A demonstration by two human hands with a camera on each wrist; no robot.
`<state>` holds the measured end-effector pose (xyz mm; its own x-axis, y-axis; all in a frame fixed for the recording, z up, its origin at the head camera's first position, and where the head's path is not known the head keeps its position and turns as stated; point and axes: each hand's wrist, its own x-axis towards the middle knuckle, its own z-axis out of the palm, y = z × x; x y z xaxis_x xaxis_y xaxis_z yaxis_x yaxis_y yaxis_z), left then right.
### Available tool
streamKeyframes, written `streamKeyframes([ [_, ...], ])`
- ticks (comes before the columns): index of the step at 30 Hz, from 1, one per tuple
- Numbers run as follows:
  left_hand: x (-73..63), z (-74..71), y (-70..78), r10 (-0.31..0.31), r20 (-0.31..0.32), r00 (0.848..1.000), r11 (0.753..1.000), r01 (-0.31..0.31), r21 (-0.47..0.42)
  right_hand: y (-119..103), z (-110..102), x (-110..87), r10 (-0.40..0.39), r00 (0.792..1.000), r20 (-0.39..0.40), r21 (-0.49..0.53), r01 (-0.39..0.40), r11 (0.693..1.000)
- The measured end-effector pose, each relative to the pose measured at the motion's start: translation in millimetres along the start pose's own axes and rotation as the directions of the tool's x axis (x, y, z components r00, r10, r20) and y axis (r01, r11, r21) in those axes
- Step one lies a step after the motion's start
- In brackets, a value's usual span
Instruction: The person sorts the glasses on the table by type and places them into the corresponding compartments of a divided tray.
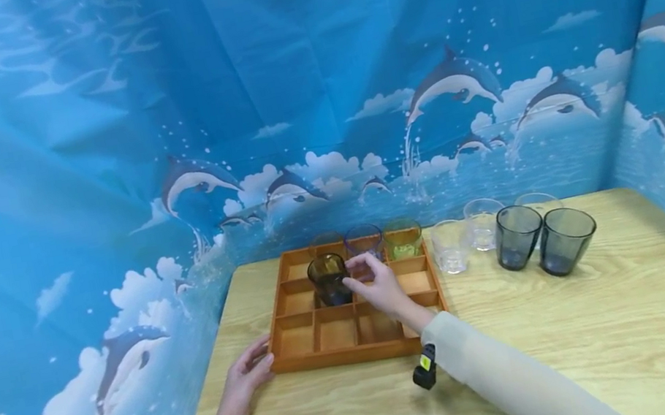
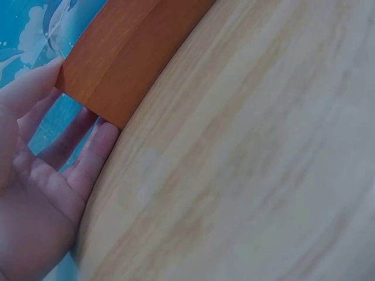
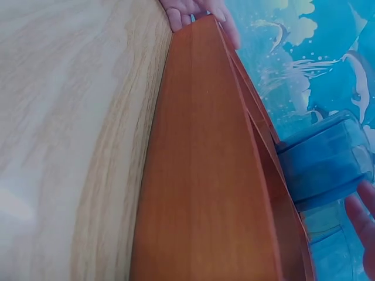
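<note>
A dark brown glass (image 1: 329, 282) stands in a middle-row compartment of the wooden divided tray (image 1: 358, 353), second from the left. Beside its right side is my right hand (image 1: 380, 288), thumb and fingers spread. In the right wrist view these fingertips (image 3: 357, 213) show a gap from the glass (image 3: 325, 161). My left hand (image 1: 247, 374) rests against the tray's front left corner. Its thumb touches the upper edge there, and the other fingers lie along the end, tips partly hidden behind the wood (image 2: 111, 76).
In the tray's back row stand a blue-rimmed glass (image 1: 365, 240), a green glass (image 1: 404, 243) and a brownish glass partly hidden. Right of the tray are clear glasses (image 1: 449, 246) and two grey glasses (image 1: 518, 238). A blue dolphin-print sheet (image 1: 318, 128) hangs behind the table (image 1: 643, 301).
</note>
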<state>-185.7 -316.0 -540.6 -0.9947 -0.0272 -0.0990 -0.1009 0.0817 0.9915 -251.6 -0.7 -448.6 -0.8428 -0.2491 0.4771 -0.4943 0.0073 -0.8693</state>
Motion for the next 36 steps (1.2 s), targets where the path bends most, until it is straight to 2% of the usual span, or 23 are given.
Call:
streamKeyframes([
  [8,-1.9,0.0,2.1,-0.013,0.001,1.000,1.000,0.013,0.001,-5.8,-8.7,-9.6,0.003,1.000,0.003,0.027,-0.004,1.000],
  [16,0.8,1.3,1.7,-0.014,0.003,1.000,1.000,0.014,-0.002,-15.4,-27.4,-25.5,0.087,0.996,0.000,0.004,-0.087,0.996],
  [18,0.7,0.9,1.8,-0.019,0.005,1.000,1.000,0.019,0.005,-17.1,-32.2,-30.3,0.066,0.998,-0.018,-0.007,-0.066,0.998],
  [21,-0.2,0.4,2.8,-0.030,0.008,1.000,0.999,0.030,0.015,-16.4,-39.1,-36.8,-0.004,0.998,-0.069,0.000,0.004,1.000],
  [24,-1.1,-0.1,3.9,-0.049,0.006,0.999,0.998,0.049,0.030,-13.0,-45.8,-43.0,-0.084,0.988,-0.132,0.033,0.089,0.995],
  [27,-0.8,-0.2,4.5,-0.068,0.014,0.998,0.997,0.068,0.044,-9.1,-53.7,-49.3,-0.127,0.976,-0.179,0.069,0.141,0.988],
  [31,-0.1,-0.1,4.7,-0.078,0.017,0.997,0.997,0.077,0.027,0.6,-66.4,-57.4,-0.129,0.970,-0.207,0.076,0.147,0.986],
  [36,-0.5,-0.3,3.6,-0.075,0.009,0.997,0.997,0.075,0.014,16.6,-84.4,-67.1,-0.122,0.971,-0.207,0.064,0.138,0.988],
])
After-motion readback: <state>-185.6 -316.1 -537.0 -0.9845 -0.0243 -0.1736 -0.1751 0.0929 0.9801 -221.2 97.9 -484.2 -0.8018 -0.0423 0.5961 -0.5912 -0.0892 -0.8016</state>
